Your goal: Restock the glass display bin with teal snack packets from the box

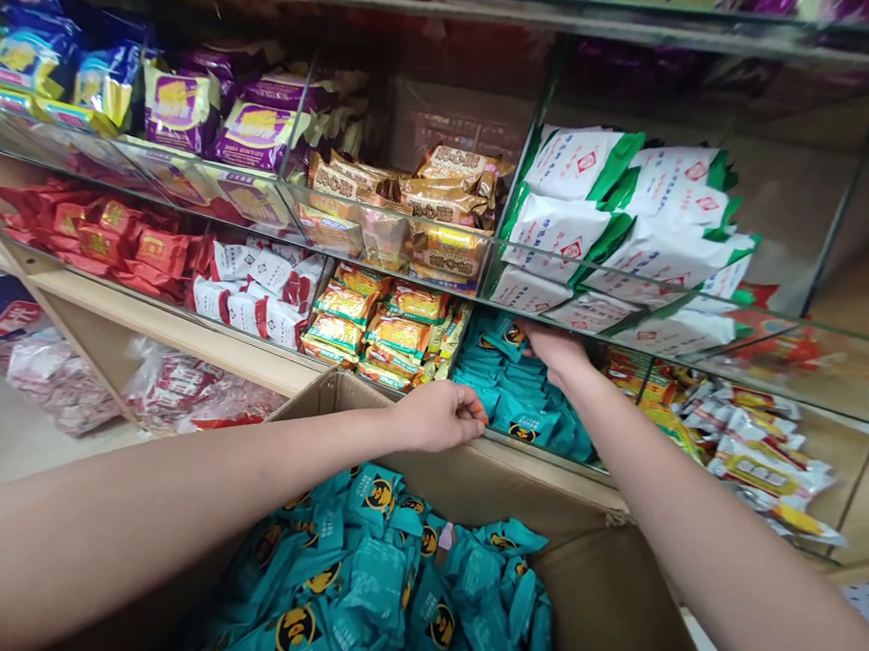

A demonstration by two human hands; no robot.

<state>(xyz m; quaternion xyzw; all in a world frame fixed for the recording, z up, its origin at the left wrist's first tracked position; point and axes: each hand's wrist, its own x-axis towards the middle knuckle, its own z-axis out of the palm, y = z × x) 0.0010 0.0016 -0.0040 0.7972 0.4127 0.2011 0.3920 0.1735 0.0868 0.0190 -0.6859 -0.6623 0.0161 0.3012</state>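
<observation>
My left hand is closed, fingers curled and thumb tucked near them, at the front edge of the lower shelf, above the carton's far rim; whatever is in it, if anything, is hidden. My right hand reaches under the upper shelf into a compartment of teal snack packets. Its fingers are mostly hidden by the shelf edge, close to a teal packet on top of the stack. Below my arms, an open cardboard carton holds a heap of loose teal packets with black and yellow round logos.
Left of the teal stack are orange-yellow packets, white-and-red ones and red ones. White-and-green packets fill the glass-fronted shelf above my right hand. White, red and yellow packets lie to the right. Plastic-bagged goods sit lower left.
</observation>
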